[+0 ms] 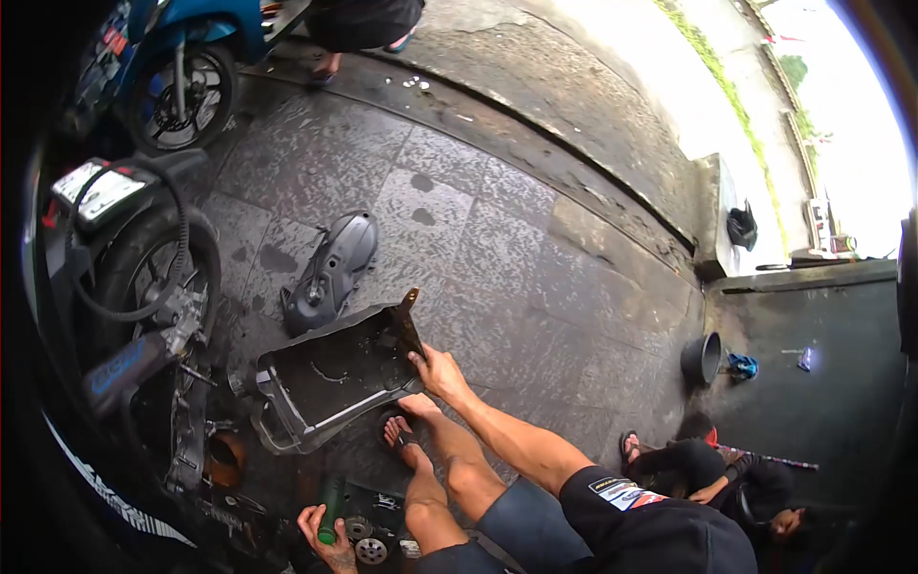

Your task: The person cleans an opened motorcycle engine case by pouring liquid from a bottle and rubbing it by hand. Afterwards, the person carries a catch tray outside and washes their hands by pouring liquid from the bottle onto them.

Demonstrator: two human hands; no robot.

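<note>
My right hand (440, 374) is closed on a dark flat piece with a brown, holed end (410, 304), at the right corner of a black plastic tray (330, 421). Whether the fingers also grip the tray's corner is unclear. The tray lies tilted before my feet, its inside dark and wet-looking. My left hand (328, 543), low in the view, is wrapped round a green cylinder (333, 507). Beside it are round metal parts (371, 550). A dark grey engine cover (335, 268) rests on the paving beyond the tray.
At the left stand a partly dismantled motorbike wheel (143, 277) and a blue scooter (229, 21). A person (363, 24) is at the top; another person in dark clothes (703, 469) sits at the lower right. A black bucket (701, 359) is near the right wall.
</note>
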